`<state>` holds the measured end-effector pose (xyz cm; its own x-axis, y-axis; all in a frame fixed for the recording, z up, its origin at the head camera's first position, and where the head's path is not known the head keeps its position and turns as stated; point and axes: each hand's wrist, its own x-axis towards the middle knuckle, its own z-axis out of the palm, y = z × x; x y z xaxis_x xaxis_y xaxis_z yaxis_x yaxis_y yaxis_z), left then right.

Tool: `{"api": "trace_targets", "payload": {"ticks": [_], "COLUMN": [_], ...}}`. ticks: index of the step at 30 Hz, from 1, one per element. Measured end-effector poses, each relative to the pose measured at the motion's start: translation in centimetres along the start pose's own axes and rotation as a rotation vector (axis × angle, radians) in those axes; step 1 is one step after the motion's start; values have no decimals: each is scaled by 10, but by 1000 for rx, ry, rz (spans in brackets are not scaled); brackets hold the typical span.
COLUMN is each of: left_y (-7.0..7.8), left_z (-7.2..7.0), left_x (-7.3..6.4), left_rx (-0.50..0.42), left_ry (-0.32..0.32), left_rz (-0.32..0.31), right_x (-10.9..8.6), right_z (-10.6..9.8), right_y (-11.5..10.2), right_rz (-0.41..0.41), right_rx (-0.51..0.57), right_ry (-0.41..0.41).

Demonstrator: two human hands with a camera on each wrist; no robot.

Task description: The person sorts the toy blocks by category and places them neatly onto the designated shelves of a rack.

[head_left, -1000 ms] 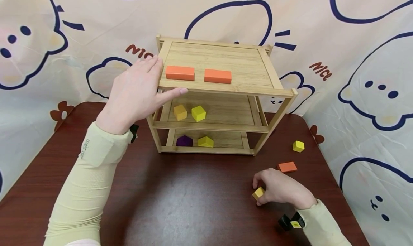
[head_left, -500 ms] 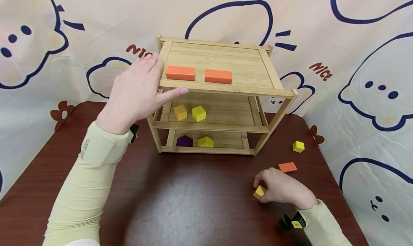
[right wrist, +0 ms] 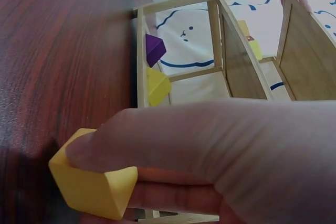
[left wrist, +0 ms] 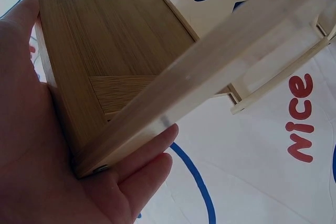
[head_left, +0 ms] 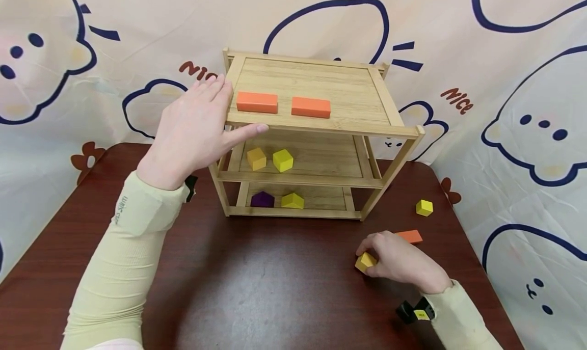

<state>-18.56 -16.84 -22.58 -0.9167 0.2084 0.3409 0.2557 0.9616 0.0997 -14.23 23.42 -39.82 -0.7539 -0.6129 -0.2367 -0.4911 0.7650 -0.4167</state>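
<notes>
My left hand (head_left: 192, 123) rests on the front left corner of a three-tier wooden shelf (head_left: 316, 77), fingers straight along its side and thumb along the front edge. In the left wrist view the palm lies against that corner. Low over the table at the right, my right hand (head_left: 396, 258) pinches a yellow block (head_left: 365, 263) between thumb and fingers. The right wrist view has the thumb across one face of this yellow block (right wrist: 86, 192). Two orange blocks (head_left: 257, 102) lie on the top tier. An orange-yellow cube (head_left: 256, 159) and a yellow cube (head_left: 283, 160) sit on the middle one.
The bottom tier bears a purple block (head_left: 263, 199) and a yellow prism-shaped block (head_left: 292, 200). Right of the shelf, on the dark table (head_left: 257, 284), are an orange block (head_left: 410, 236), partly behind my right hand, and a yellow cube (head_left: 424, 208). A printed cloth (head_left: 518, 151) surrounds the table.
My right hand, pinching the yellow block, has shifted slightly toward the shelf and now covers more of the loose orange block. The left hand stays on the shelf corner.
</notes>
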Motion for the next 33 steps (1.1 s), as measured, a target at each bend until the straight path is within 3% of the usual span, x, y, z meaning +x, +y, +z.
{"api": "trace_targets", "payload": {"ticks": [5, 14, 21, 33], "left_y": [0, 0, 1, 1], "left_z": [0, -1, -1, 0], "left_x": [0, 0, 0, 0], "left_rx": [-2, -4, -2, -11], "left_ry": [-2, 5, 3, 6], "left_rz": [-2, -2, -3, -10], "right_x": [4, 10, 13, 18], "right_z": [1, -1, 0, 0], "right_y": [1, 2, 5, 3], "right_rz": [-67, -78, -169, -181], "right_rx": [25, 4, 44, 54], "right_ry": [32, 65, 118, 217]}}
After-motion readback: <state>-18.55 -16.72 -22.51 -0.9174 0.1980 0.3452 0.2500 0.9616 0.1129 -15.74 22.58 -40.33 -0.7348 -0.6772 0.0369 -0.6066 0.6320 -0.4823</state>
